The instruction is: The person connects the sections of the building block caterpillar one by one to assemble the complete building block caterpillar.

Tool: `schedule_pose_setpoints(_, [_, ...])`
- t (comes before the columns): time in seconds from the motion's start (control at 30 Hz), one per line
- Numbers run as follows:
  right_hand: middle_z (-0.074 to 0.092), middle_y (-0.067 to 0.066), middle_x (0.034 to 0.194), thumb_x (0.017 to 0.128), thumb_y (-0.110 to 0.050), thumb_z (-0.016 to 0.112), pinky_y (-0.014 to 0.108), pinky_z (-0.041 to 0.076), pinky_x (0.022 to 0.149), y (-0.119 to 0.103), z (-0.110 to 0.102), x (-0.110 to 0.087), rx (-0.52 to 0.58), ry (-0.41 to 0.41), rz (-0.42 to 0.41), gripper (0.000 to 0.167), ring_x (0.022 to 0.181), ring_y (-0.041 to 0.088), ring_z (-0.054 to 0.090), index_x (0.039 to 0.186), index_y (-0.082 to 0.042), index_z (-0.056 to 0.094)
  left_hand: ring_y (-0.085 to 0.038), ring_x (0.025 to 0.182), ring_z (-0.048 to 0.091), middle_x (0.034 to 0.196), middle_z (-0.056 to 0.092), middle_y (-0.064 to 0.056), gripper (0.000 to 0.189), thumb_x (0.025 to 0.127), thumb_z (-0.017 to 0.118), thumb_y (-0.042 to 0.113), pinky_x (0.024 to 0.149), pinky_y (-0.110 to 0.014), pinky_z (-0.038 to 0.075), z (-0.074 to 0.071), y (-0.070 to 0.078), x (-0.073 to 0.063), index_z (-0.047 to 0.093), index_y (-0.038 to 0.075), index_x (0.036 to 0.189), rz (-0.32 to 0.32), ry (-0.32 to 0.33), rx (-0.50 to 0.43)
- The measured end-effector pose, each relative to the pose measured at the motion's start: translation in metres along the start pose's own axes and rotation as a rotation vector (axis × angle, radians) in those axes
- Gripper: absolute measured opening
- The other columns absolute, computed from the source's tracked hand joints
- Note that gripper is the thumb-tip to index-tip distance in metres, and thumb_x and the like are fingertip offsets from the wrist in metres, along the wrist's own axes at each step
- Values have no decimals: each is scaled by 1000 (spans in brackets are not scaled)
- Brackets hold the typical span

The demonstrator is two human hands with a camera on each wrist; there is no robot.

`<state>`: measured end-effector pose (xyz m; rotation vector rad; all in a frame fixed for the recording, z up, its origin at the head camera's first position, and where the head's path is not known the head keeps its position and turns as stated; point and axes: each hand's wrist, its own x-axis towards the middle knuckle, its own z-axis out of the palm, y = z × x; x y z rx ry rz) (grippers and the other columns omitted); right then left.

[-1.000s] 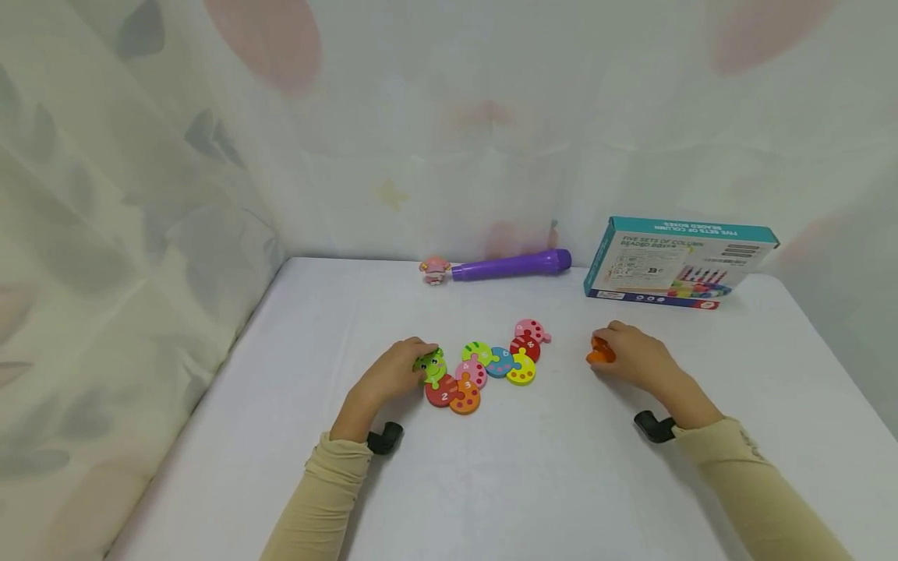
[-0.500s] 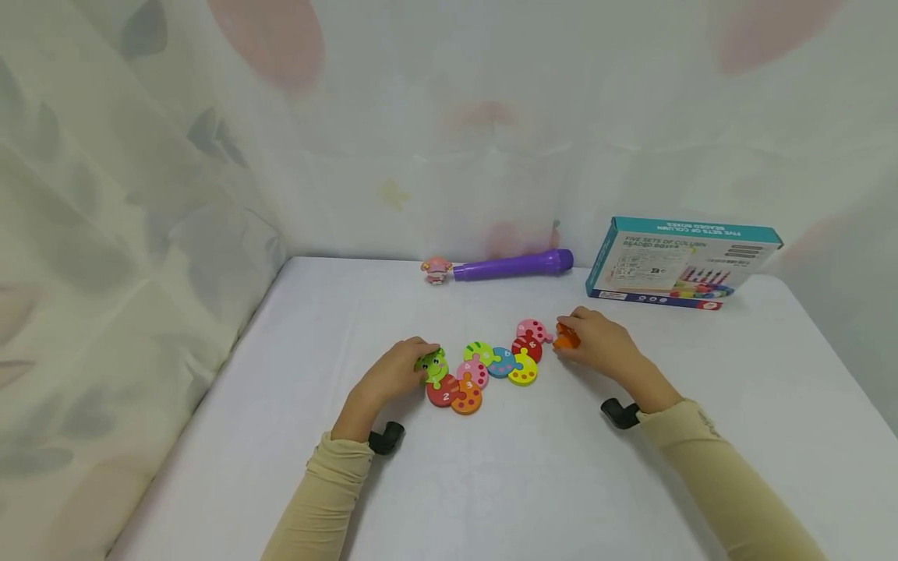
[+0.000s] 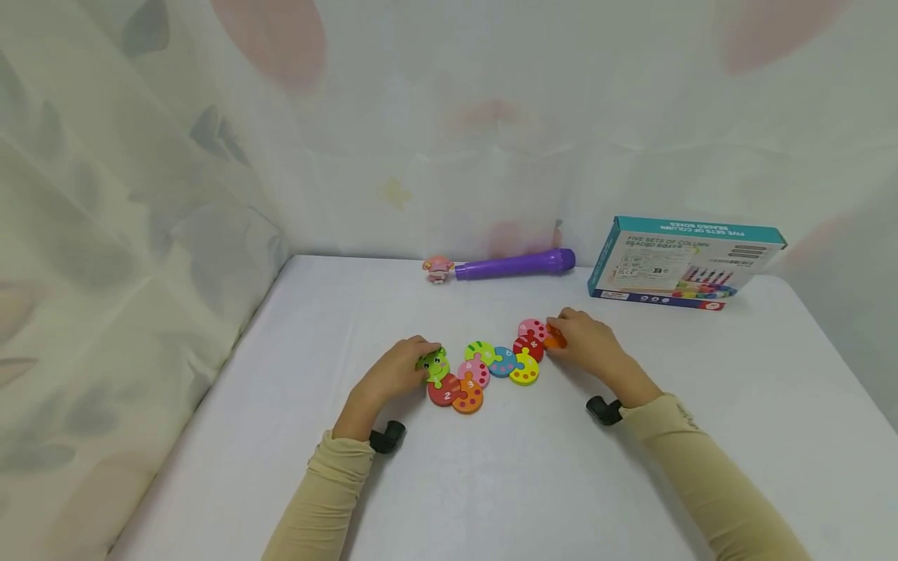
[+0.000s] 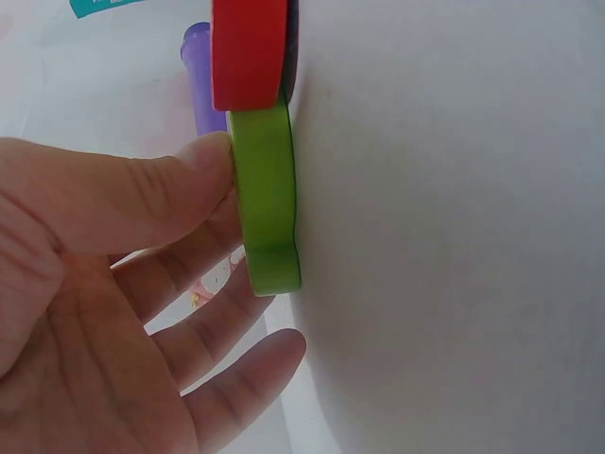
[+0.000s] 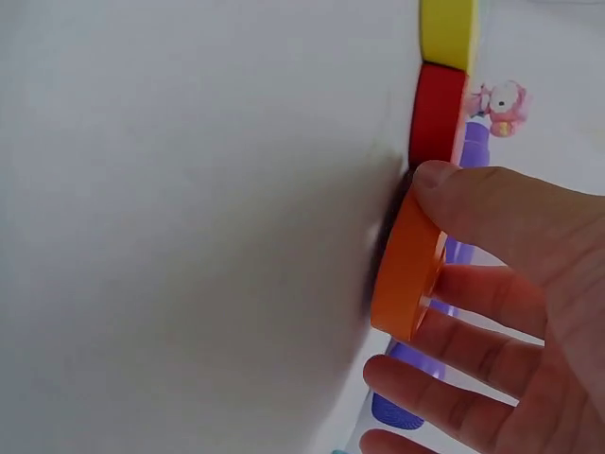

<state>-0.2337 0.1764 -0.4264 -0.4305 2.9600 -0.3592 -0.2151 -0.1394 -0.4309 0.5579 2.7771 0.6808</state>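
Note:
A caterpillar puzzle of round numbered pieces lies across the table, its green smiling head piece (image 3: 436, 365) at the left end. My left hand (image 3: 394, 371) holds that head by its edge; in the left wrist view the thumb lies along the green side, beside a red piece (image 4: 250, 52). At the other end my right hand (image 3: 588, 343) pinches an orange puzzle piece (image 5: 408, 265) between thumb and fingers. The orange piece sits right at the pink piece (image 3: 531, 329) and the dark red piece (image 3: 528, 348), and the fingers cover part of it.
A purple toy microphone (image 3: 515, 265) lies at the back of the table (image 3: 505, 483), beside a small pink figurine (image 3: 438, 269). A teal-edged box (image 3: 684, 263) stands at the back right. Patterned cloth (image 3: 421, 156) hangs behind.
My right hand has carried the orange piece leftward, from apart on the right to the pink end of the caterpillar. The left hand has stayed on the green head.

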Motion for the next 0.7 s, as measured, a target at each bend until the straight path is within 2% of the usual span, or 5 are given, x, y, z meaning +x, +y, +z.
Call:
schedule_pose_setpoints(0.17, [54, 19, 119, 83, -29, 68, 50, 46, 88, 1, 3, 0, -14, -25, 11, 56, 105, 34, 51, 130, -3, 53, -21, 110, 51, 120, 56, -9, 45, 84, 62, 2, 95, -37, 42, 0, 0, 0, 55, 7, 129, -13, -8, -8])
schedule_pose_setpoints(0.37, [49, 21, 127, 82, -32, 68, 55, 43, 90, 4, 4, -7, 3, -27, 50, 65, 113, 37, 48, 137, -5, 44, -21, 111, 51, 121, 56, -9, 45, 84, 62, 2, 95, -37, 42, 2, 1, 2, 55, 6, 128, 2, -8, -11])
schedule_pose_setpoints(0.57, [40, 21, 138, 85, -32, 65, 58, 38, 94, 10, -2, -25, 42, 58, 51, 66, 123, 40, 39, 140, -6, 39, -23, 115, 49, 125, 54, -9, 45, 86, 61, 5, 97, -39, 41, 0, -2, 0, 53, 8, 130, -14, -15, -4])
schedule_pose_setpoints(0.63, [36, 20, 142, 86, -32, 63, 58, 36, 95, 13, -4, -30, 46, 95, 37, 66, 126, 41, 36, 142, -7, 36, -25, 120, 46, 129, 51, -9, 45, 87, 61, 9, 100, -40, 38, -3, -4, -3, 52, 10, 132, -4, 7, 0])
schedule_pose_setpoints(0.7, [32, 19, 145, 87, -33, 62, 58, 34, 97, 16, -8, -34, 40, 143, 21, 67, 128, 42, 33, 143, -7, 34, -27, 126, 40, 135, 47, -8, 47, 88, 61, 14, 103, -44, 34, -7, -4, -5, 49, 12, 134, 22, 66, 9])
